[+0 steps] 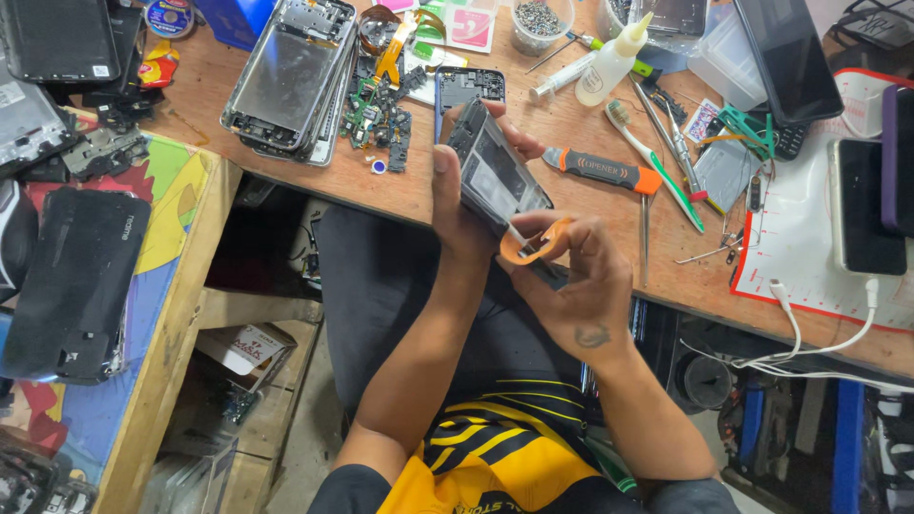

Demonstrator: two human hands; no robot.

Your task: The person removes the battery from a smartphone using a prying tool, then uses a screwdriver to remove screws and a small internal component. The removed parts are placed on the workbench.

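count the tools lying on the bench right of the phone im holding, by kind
Handled opener tool, orange and grey: 1
Toothbrush, white and green: 1
Glue bottle with pointed tip: 1
Syringe: 1
Total: 4
The thin metal tools further right overlap too much to count. The opened phone is in the left hand; the right hand holds an orange pick.

Wooden bench (400, 190) spans upper part of view, brown top worn and scuffed; second bench (167, 324) at left, plain timber edge, top covered in bright multicoloured sheet (181, 181); white mat with red border (809, 238) on right end of first bench; open space under benches dim; cardboard box (252, 347) on low wooden shelf (276, 309) below; grey floor (309, 447) beneath; even light, soft shadows.
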